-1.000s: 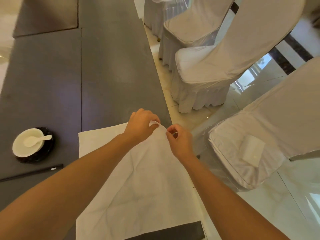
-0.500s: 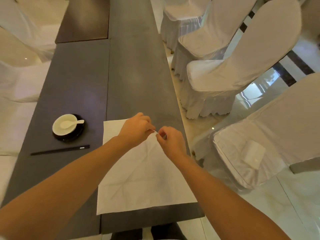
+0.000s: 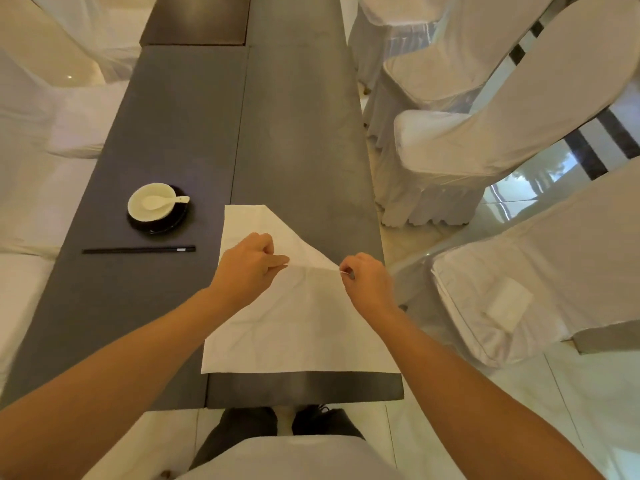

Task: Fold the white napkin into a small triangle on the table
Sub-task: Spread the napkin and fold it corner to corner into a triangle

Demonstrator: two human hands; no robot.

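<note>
White-covered chairs [image 3: 485, 140] line the floor to the right of our hands, and more white draping lies to the left. Beneath both hands runs the long grey surface [image 3: 298, 109], its near edge just in front of our body.

The white napkin [image 3: 298, 327] lies flat on this surface, directly under and below our hands, with its near edge parallel to the surface's near edge. Its far right corner is folded over toward us, which leaves a diagonal edge running from beyond the left hand down to the right hand. We judge this to be the first diagonal fold, only begun; no triangle is formed yet.

Our left hand [image 3: 251, 268] is curled, with thumb and fingers pinching the cloth along the raised fold line. Our right hand [image 3: 367, 282] pinches the folded-over corner at the napkin's right edge. The two hands are apart, and the cloth between them appears taut; we judge this grip keeps the fold line straight while the corner is carried across.

Left of the left hand, well apart from the napkin, a pair of dark chopsticks [image 3: 138, 250] lies on the surface. Beyond them sits a white bowl [image 3: 150, 202] on a dark saucer [image 3: 162, 225], with a white spoon [image 3: 162, 201] inside. These are clear of the folding area.
</note>
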